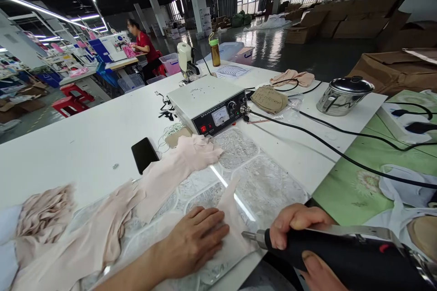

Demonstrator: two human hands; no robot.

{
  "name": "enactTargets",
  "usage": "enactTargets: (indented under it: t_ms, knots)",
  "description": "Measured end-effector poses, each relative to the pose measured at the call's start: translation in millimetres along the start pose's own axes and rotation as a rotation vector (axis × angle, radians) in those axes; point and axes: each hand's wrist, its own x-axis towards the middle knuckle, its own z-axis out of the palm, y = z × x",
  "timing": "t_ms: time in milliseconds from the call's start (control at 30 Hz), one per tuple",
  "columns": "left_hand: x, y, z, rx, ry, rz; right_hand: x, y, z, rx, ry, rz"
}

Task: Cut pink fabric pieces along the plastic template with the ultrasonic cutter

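My left hand lies flat, fingers stretched out, on a thin pale pink fabric piece spread over a clear patterned mat. In my right hand is a black handheld ultrasonic cutter, its metal tip pointing left at the fabric's right edge, close to my left fingertips. Whether the tip touches the cloth I cannot tell. More pale pink fabric runs across the mat from the far side to the near left. A bunched heap of the same cloth sits at the left edge.
Behind the mat stands a control box with a dial; a black cable arcs across the right. A phone, steel mug and green-lidded bottle are on the table. A person in red sits at a distant sewing machine.
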Motion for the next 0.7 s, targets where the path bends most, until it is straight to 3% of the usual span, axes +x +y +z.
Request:
enactTargets:
  t_ms: [200, 467, 700]
  knots:
    - [-3, 8, -6.1, -0.039, -0.009, -0.012, -6, -5, -3, 0.057, -0.024, 0.075]
    - [11, -13, 4.7, 0.02, -0.032, 0.033, 2, -7, -8, 0.029, -0.062, 0.099]
    - [6, -19, 11.3, -0.011, -0.059, 0.035, -2, -6, -8, 0.057, -0.076, 0.181]
